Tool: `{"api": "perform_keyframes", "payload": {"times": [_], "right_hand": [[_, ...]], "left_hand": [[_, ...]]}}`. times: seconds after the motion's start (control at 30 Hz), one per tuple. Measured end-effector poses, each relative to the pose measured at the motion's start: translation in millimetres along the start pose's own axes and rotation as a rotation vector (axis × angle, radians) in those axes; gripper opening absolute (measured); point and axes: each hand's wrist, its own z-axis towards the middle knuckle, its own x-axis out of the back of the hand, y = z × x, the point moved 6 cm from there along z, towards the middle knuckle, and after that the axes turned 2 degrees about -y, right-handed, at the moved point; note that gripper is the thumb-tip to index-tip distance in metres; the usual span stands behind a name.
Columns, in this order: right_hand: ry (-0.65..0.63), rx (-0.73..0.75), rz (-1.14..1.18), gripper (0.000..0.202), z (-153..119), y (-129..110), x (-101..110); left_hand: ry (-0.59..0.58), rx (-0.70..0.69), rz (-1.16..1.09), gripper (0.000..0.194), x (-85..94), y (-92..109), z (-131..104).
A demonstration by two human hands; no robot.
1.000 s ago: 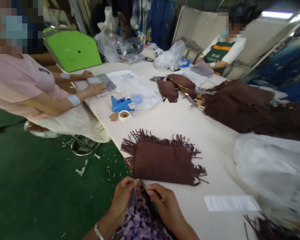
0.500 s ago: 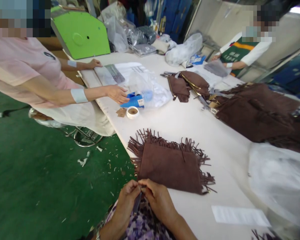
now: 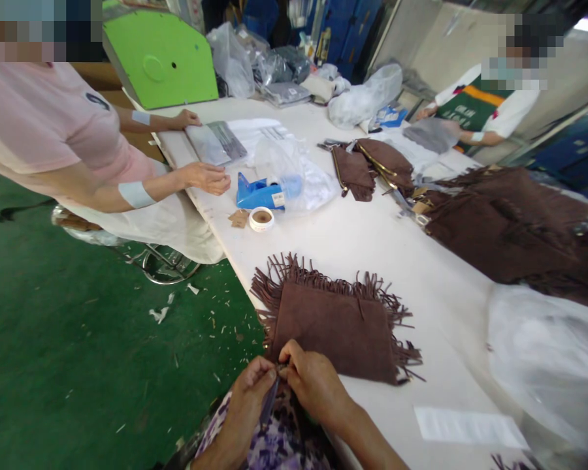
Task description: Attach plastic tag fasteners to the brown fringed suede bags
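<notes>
My left hand [image 3: 248, 395] and my right hand [image 3: 317, 384] meet at the table's near edge, above my patterned clothing. Both have their fingers pinched together at the top of a thin dark strip [image 3: 269, 401], which hangs down between them. Its exact kind is hard to make out, and the fingers cover its upper end. Just beyond my hands a brown fringed bag [image 3: 336, 326] lies flat on the white table [image 3: 451, 352]. Fringe spreads from its far side and both ends, and my right fingers overlap its near edge in the view.
A tape roll [image 3: 261, 220] and blue tape dispenser [image 3: 261, 194] lie past the bag. Small brown pouches [image 3: 353, 171] and a pile of brown bags [image 3: 504, 222] lie right, near clear plastic [image 3: 543, 352]. One co-worker [image 3: 73, 130] stands left, another [image 3: 485, 104] far right.
My right hand has risen slightly and shifted its fingers at the strip's top. The left co-worker's near hand has drawn back left, away from the blue dispenser.
</notes>
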Motion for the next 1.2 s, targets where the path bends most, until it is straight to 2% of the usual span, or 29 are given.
{"api": "perform_keyframes", "payload": {"times": [0.17, 0.3, 0.43, 0.6, 0.83, 1.1, 1.2], "right_hand": [[-0.021, 0.024, -0.024, 0.018, 2.9, -1.6, 2.8], [-0.032, 0.044, -0.046, 0.020, 4.9, -4.5, 5.3], [-0.033, 0.014, -0.044, 0.016, 5.3, -5.6, 7.9], [-0.039, -0.015, -0.006, 0.016, 3.5, -3.4, 9.7], [-0.027, -0.008, -0.018, 0.018, 3.4, -1.7, 8.8], [0.013, -0.197, -0.028, 0.014, -1.9, 3.4, 2.5], [0.030, -0.272, 0.016, 0.018, -6.8, 6.5, -3.3]], "left_hand": [[-0.028, -0.029, -0.049, 0.015, -1.7, 3.1, -0.8], [0.046, -0.042, 0.066, 0.031, -1.4, 4.3, 2.2], [0.113, -0.026, 0.059, 0.034, -0.4, 2.5, 1.8], [0.059, 0.030, -0.093, 0.030, -4.3, -1.6, -1.7], [0.042, 0.033, -0.134, 0.026, -5.1, -0.3, -2.7], [0.015, 0.134, -0.299, 0.019, -14.0, -9.4, -1.7], [0.013, 0.149, -0.184, 0.018, -12.6, -1.3, -5.9]]}}
